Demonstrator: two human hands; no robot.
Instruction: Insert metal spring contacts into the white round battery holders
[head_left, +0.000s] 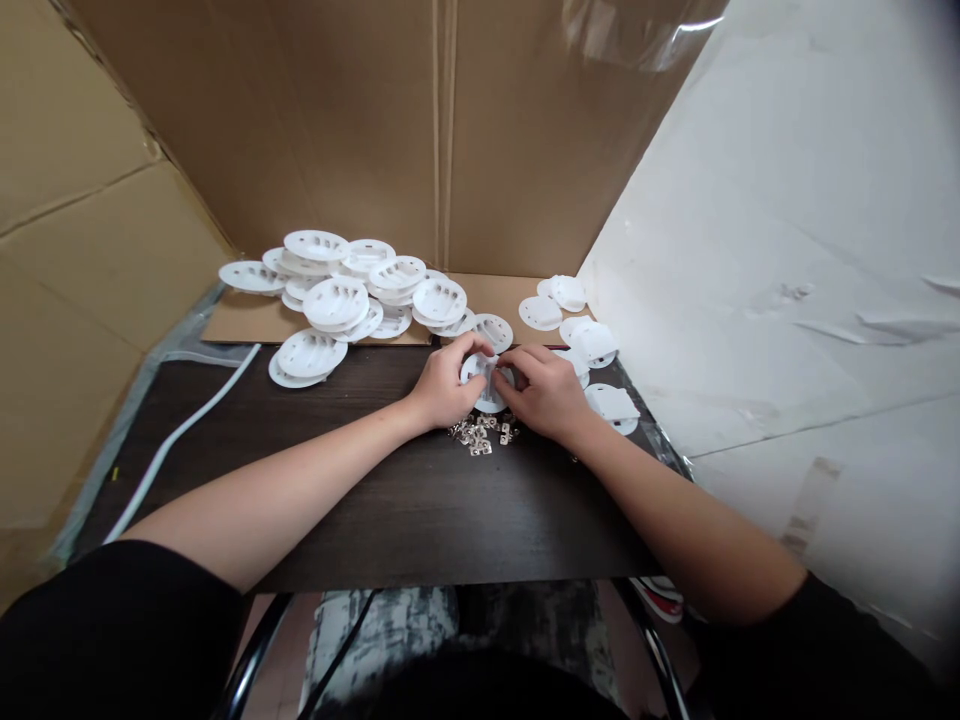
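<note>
A round white disc (491, 397) was positioned directly beyond the heap of metal clips (478, 437), between the left hand (448, 382) and the right hand (546, 392). The left edge of the disc was gripped between the curved thumb and fingers of the left hand. Its right side was overlapped by the fingertips of the right hand, which were drawn together above its face; whether a small part was pinched there could not be determined.

The disc was oriented with its recessed face upward. Raised walls were visible within the recess, and the flat outer rim was partly hidden by both hands. Finer detail could not be resolved.

The clips were scattered loosely on the dark tabletop (420, 520) and were seen as small, shiny, silver plates. Beyond the heap, slightly to its right, another white disc (493, 330) was laid. Beyond the heap and to its left, a pile of discs (335, 303) was stacked in overlapping layers, recesses upward. Beyond the heap and to its right, a group of discs (598, 342) was arranged, several with box-shaped backs upward. A white cable (182, 428) was routed well left of the heap.
</note>
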